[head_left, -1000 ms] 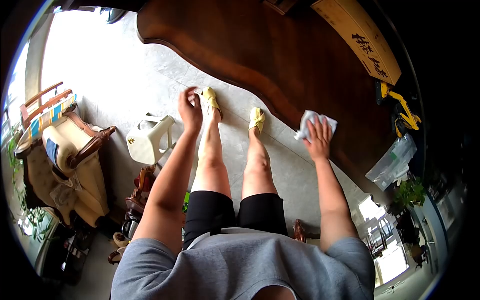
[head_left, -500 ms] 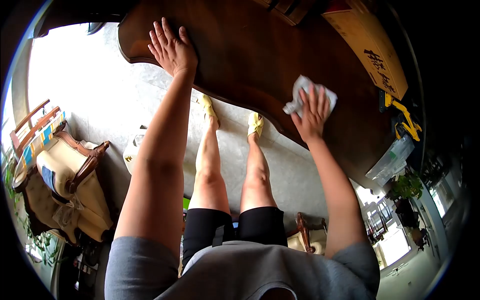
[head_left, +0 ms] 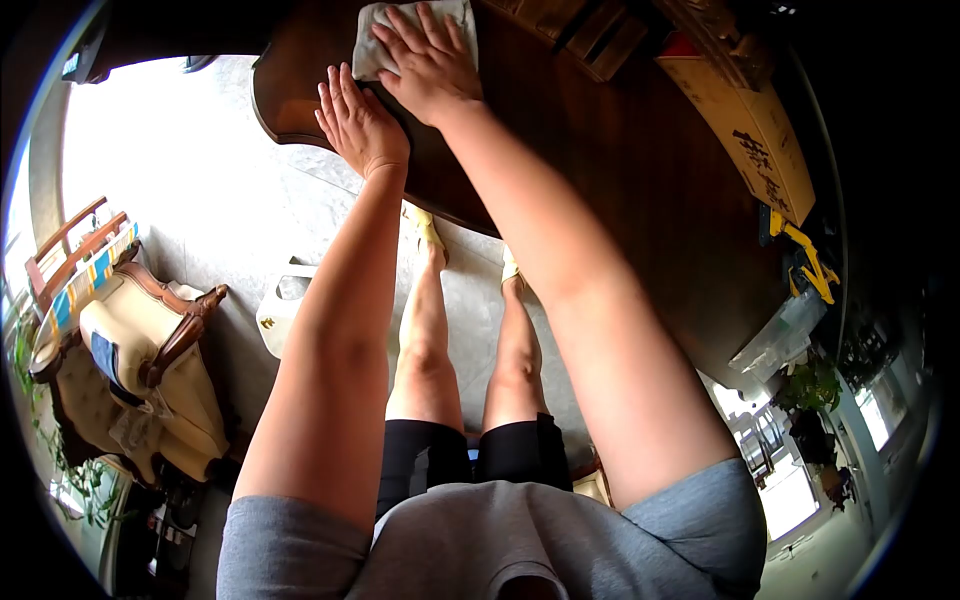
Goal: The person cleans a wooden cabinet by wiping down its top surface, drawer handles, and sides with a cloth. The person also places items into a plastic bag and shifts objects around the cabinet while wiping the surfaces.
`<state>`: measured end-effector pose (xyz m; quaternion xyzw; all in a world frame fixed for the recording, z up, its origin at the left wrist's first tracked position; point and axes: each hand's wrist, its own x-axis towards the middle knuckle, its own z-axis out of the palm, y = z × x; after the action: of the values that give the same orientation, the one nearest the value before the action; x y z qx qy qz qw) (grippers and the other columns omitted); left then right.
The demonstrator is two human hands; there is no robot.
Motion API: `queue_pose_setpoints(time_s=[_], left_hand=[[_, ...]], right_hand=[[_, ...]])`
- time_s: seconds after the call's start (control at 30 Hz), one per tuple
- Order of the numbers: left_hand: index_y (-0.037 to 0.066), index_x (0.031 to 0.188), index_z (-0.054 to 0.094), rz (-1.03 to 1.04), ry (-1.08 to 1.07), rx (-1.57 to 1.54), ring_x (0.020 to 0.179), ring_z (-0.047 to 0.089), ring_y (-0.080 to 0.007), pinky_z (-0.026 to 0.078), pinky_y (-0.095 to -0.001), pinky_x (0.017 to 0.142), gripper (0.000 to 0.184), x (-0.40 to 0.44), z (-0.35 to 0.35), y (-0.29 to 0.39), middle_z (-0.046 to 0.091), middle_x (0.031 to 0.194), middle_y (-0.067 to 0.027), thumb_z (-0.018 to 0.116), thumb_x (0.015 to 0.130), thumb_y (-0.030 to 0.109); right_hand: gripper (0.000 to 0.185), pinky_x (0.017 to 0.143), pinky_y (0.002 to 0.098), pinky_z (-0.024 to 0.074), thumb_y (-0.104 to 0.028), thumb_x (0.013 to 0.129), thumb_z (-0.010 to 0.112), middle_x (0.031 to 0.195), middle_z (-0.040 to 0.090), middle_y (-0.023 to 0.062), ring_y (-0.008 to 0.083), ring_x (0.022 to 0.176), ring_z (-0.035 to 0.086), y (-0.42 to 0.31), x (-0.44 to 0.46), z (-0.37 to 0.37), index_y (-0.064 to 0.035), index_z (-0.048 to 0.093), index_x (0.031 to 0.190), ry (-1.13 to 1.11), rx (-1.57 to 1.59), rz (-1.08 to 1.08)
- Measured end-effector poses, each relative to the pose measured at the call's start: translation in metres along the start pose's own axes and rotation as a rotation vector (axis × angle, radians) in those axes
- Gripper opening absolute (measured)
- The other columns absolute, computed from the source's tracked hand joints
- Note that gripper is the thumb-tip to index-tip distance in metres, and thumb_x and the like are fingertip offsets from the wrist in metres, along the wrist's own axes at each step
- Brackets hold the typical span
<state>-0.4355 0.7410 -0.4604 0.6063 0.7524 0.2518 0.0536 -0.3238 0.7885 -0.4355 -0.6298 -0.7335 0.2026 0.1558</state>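
My right hand (head_left: 430, 65) lies flat with its fingers spread on a whitish cloth (head_left: 374, 48), pressing it onto the dark brown wooden table (head_left: 600, 170) near the top of the view. Just left of it and a little lower, my left hand (head_left: 362, 122) rests at the table's curved edge, its fingers stretched out and nothing in it. The two hands are close but apart.
A cardboard box (head_left: 745, 130) stands on the table's right side, near a yellow toy-like machine (head_left: 805, 255) and clear plastic packaging (head_left: 775, 335). Left on the floor are a white stool (head_left: 280, 315) and a cream armchair (head_left: 150, 330). Wooden pieces (head_left: 600, 45) lie at the top.
My right hand and the cloth have moved from the table's right side up and left, beside my left hand. Earlier, my left hand came from above the floor onto the table edge.
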Motion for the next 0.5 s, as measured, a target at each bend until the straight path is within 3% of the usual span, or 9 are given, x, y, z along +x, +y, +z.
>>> queue_pose_setpoints(time_s=[0.07, 0.1, 0.3, 0.5], left_hand=[[0.014, 0.153, 0.048, 0.008, 0.012, 0.009, 0.154, 0.033, -0.0274, 0.020, -0.0467, 0.127, 0.046, 0.000, 0.001, 0.000, 0.045, 0.163, -0.0040, 0.043, 0.108, 0.025], [0.014, 0.153, 0.049, 0.017, 0.013, 0.018, 0.154, 0.034, -0.0275, 0.020, -0.0467, 0.127, 0.046, -0.002, 0.001, -0.001, 0.045, 0.163, -0.0040, 0.044, 0.108, 0.024], [0.014, 0.152, 0.049, 0.016, 0.028, 0.077, 0.155, 0.032, -0.0253, 0.020, -0.0456, 0.127, 0.048, -0.002, 0.004, -0.001, 0.044, 0.163, -0.0032, 0.047, 0.107, 0.027], [0.015, 0.153, 0.049, 0.029, 0.039, 0.095, 0.154, 0.033, -0.0250, 0.020, -0.0457, 0.127, 0.048, -0.003, 0.003, -0.003, 0.044, 0.163, -0.0029, 0.046, 0.107, 0.030]], right_hand=[[0.056, 0.127, 0.0483, 0.0208, -0.034, 0.104, 0.044, 0.169, 0.033, 0.0050, 0.0304, 0.155, 0.030, 0.022, -0.022, 0.002, -0.0182, 0.043, 0.158, 0.340, -0.511, -0.154], [0.071, 0.126, 0.0521, 0.0229, -0.042, 0.092, 0.069, 0.168, 0.034, -0.0036, 0.0274, 0.156, 0.029, 0.038, -0.038, -0.004, -0.0300, 0.043, 0.157, 0.195, -0.113, -0.109], [0.069, 0.124, 0.0540, 0.0246, -0.038, 0.090, 0.073, 0.166, 0.038, 0.0028, 0.0321, 0.154, 0.031, 0.101, -0.193, -0.065, -0.0228, 0.051, 0.153, 0.145, -0.236, 0.136], [0.066, 0.124, 0.0558, 0.0212, -0.042, 0.099, 0.058, 0.168, 0.034, 0.0094, 0.0389, 0.154, 0.030, 0.135, -0.318, -0.080, -0.0124, 0.047, 0.156, 0.227, -0.380, 0.455]])
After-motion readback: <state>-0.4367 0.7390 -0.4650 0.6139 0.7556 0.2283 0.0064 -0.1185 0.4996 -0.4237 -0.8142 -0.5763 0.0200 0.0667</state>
